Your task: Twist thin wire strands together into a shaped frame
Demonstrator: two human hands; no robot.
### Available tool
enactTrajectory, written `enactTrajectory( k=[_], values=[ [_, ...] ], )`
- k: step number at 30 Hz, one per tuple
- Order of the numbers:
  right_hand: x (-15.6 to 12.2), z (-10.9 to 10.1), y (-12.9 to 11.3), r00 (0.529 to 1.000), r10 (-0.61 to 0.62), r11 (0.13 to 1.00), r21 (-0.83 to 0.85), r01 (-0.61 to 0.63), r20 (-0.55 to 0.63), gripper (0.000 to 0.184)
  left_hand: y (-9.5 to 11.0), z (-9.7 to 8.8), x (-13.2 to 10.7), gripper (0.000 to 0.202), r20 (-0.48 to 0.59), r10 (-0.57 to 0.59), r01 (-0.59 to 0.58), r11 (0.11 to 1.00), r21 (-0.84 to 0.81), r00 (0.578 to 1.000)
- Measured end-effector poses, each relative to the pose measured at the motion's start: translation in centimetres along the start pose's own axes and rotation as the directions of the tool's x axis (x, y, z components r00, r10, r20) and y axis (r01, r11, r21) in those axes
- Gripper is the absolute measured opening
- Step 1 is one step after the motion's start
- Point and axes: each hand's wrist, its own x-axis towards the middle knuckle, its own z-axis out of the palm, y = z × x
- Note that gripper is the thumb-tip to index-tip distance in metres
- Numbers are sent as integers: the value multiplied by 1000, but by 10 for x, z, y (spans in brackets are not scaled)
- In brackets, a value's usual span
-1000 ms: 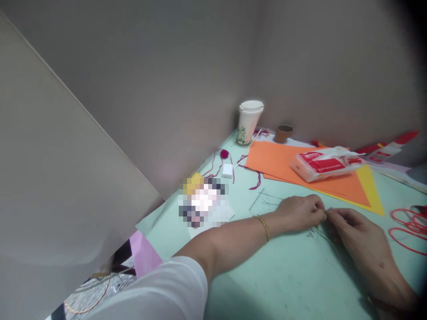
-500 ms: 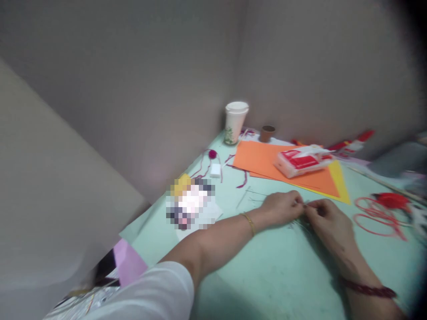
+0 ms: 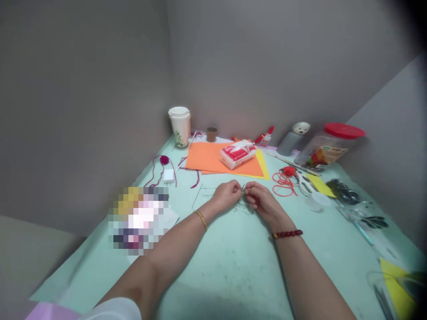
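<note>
My left hand (image 3: 227, 194) is closed in a pinch on a thin dark strand, a wire or thread by its look. Right beside it, my right hand (image 3: 263, 200) pinches the same thin strand (image 3: 243, 188), fingertips almost touching the left ones. Under the fingers, a loose tangle of similar thin strands (image 3: 245, 207) rests on the green table cover (image 3: 220, 262). A few straight thin pieces (image 3: 200, 189) lie just left of my left hand. What exactly sits between the fingertips is too small to make out.
Orange sheets (image 3: 203, 155) with a tissue pack (image 3: 237, 154) lie behind my hands. A lidded cup (image 3: 180, 126) and a white adapter (image 3: 168, 176) are at left. Red cord (image 3: 283, 184), scissors (image 3: 304, 184) and a red-lidded jar (image 3: 328, 144) are at right. A pixelated patch covers something at left.
The view has swung right, bringing the jar, the scissors and other things at the right into sight. Both hands stay together at the thin strand.
</note>
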Motion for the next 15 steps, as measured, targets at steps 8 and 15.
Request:
enactTrajectory(
  k=[8, 15],
  values=[
    [4, 0, 0, 991, -56, 998, -20, 54, -118, 31, 2, -1, 0, 15, 31, -4, 4, 1000, 10, 1000],
    [2, 1, 1, 994, -23, 1000, -7, 22, -104, 27, 2, -3, 0, 14, 29, 8, -8, 1000, 6, 1000]
  ],
)
